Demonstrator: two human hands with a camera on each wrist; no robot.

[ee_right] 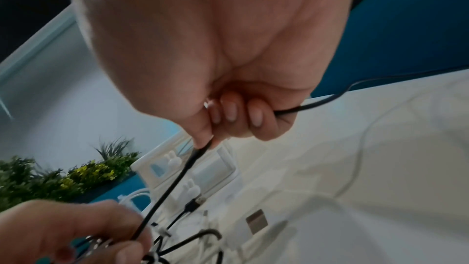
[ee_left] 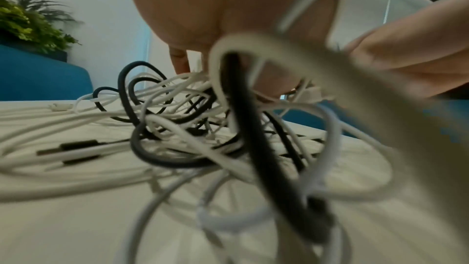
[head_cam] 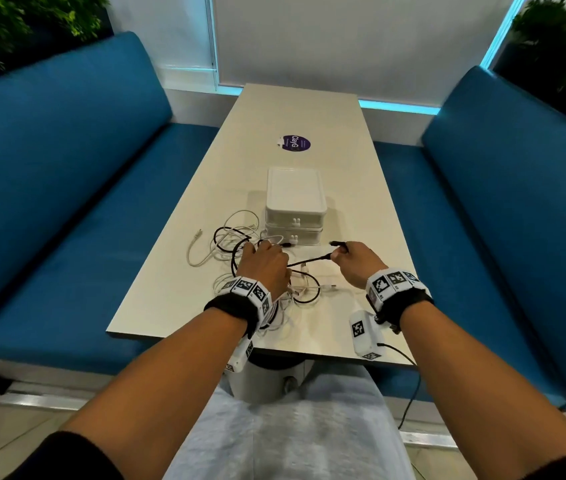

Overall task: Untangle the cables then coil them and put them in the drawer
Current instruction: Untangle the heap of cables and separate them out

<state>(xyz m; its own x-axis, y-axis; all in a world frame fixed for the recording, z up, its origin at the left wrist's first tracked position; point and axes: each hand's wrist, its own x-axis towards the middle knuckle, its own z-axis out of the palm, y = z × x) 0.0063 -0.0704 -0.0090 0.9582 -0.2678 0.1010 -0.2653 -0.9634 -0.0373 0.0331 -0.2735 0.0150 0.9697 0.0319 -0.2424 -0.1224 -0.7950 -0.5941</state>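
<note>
Step in hand: While the tangle (head_cam: 257, 258) of black and white cables lies unsorted on the tabletop (head_cam: 309, 116), the person is drawing one black cable (head_cam: 309, 260) out of it; no cable is coiled yet, judging by the heap.
Right hand: The right hand (head_cam: 357, 263) has its fingers curled round the black cable near its plug end, which pokes out beyond the hand in the head view.
Left hand: The left hand (head_cam: 266, 265) sits on the heap; its thumb and fingers pinch cable strands, seemingly pinning them.
Key relation: The held cable runs nearly straight between the two hands, its long axis left to right, rising slightly toward the right hand. The tangle lies to the right hand's left, so pulling further right should be what frees it.
Drawer unit: The white two-drawer box (head_cam: 295, 206) stands just beyond the heap, both drawers closed, about equally near to either hand.
Risk: A knot could tighten under the left hand.
</note>
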